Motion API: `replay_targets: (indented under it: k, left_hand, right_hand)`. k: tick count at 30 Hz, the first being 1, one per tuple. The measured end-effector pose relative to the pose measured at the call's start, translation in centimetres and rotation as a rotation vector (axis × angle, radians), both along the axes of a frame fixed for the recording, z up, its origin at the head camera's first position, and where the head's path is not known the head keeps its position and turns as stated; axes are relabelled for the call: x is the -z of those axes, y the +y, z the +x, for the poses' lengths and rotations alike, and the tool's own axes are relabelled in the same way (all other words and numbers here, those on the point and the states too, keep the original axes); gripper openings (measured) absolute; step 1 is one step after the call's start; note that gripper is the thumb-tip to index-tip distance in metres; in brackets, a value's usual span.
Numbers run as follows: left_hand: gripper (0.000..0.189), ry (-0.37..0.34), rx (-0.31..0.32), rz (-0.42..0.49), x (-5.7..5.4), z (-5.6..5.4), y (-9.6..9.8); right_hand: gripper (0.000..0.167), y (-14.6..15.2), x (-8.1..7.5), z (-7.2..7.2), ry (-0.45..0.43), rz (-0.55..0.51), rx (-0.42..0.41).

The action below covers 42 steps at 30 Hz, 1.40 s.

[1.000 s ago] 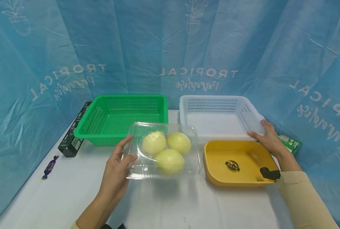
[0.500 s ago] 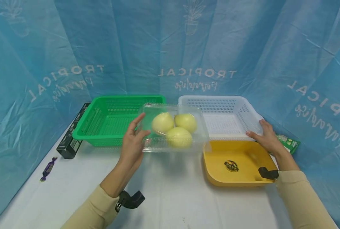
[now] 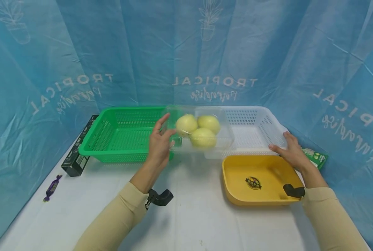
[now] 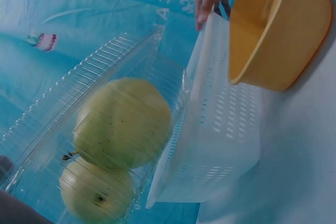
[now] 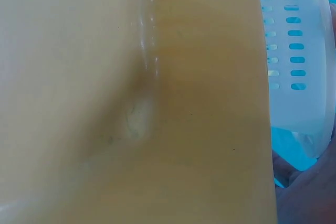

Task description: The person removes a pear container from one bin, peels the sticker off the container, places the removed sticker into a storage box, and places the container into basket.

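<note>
My left hand (image 3: 159,144) grips the left end of a clear plastic clamshell box (image 3: 226,137), thumb toward me. Three round, pale yellow-green fruits (image 3: 208,124) show through it; in the left wrist view one pale fruit (image 4: 126,121) has a short dark stem beside it. The box hangs above the table, over the gap between the green basket and the white basket (image 3: 269,134), overlapping both in the head view. At the white basket's front right corner, my right hand (image 3: 293,150) holds the rim, thumb over it and fingers outside.
A green basket (image 3: 123,156) stands at the back left beside a long black box (image 3: 76,162). A purple-wrapped candy (image 3: 52,188) lies further left. In front of the white basket is a yellow tub (image 3: 258,202). A green packet (image 3: 315,157) lies behind my right wrist.
My left hand has carried the clamshell box of fruit away from me and to the right, from in front of the baskets to above them. The right hand stays on the white basket's corner.
</note>
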State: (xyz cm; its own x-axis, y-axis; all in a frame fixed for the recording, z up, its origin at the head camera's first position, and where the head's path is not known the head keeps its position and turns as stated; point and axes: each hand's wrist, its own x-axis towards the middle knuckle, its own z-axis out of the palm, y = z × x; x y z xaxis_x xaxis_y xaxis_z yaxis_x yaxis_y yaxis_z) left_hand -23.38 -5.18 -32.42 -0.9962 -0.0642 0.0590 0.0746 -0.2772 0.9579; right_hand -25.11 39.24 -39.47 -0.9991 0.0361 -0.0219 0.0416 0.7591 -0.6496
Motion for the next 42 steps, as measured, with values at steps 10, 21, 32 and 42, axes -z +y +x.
replay_targets:
  k: [10, 21, 32, 42]
  left_hand:
    - [0.055, 0.018, -0.031, -0.089, -0.4, -2.6, 2.8]
    - [0.054, 0.025, -0.055, -0.064, -0.4, -4.9, 5.5]
    - [0.053, 0.041, -0.053, -0.122, 0.0, -6.7, 8.7]
    - [0.051, 0.059, -0.031, -0.13, 1.1, -7.6, 10.6]
  right_hand:
    - [0.105, 0.1, 0.2, 0.0, -0.003, -0.006, 0.013]
    - [0.104, 0.2, 0.3, -0.1, -0.005, -0.002, 0.002]
    - [0.104, 0.3, 0.3, 0.1, -0.007, 0.001, 0.009]
    - [0.1, 0.2, 0.4, 0.0, 0.048, -0.024, -0.016]
